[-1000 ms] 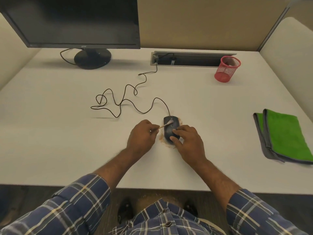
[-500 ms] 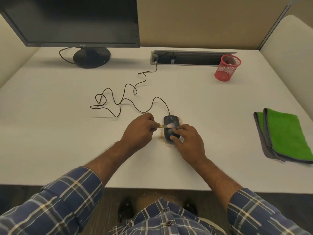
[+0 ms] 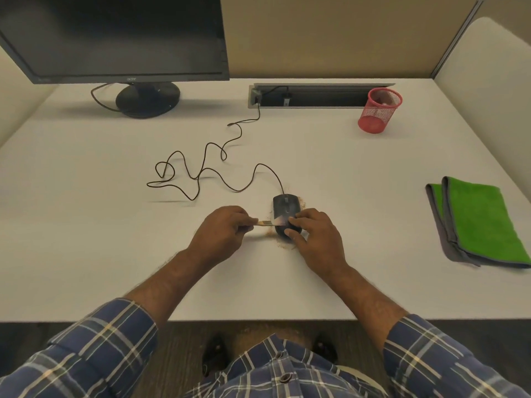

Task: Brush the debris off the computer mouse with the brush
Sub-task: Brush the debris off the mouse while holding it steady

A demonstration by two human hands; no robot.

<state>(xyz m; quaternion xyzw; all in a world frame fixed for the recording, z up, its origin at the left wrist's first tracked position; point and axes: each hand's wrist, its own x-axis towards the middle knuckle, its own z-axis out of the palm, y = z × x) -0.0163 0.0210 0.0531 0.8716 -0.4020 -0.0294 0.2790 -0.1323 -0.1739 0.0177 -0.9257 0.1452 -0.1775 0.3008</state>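
Left hand (image 3: 222, 234) pinches brush (image 3: 268, 223) handle, bristles on mouse (image 3: 286, 215) just beside right fingertips. Right hand (image 3: 316, 239) clamps mouse rear, flat on desk (image 3: 86, 239). Mouse likely light, slippery: pin sides. Brush stiff, thin. Debris (image 3: 283, 245) ringing mouse.

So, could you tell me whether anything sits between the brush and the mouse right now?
Nothing visible does: the brush in the left hand already reaches the mouse, which the right hand steadies from the other side.
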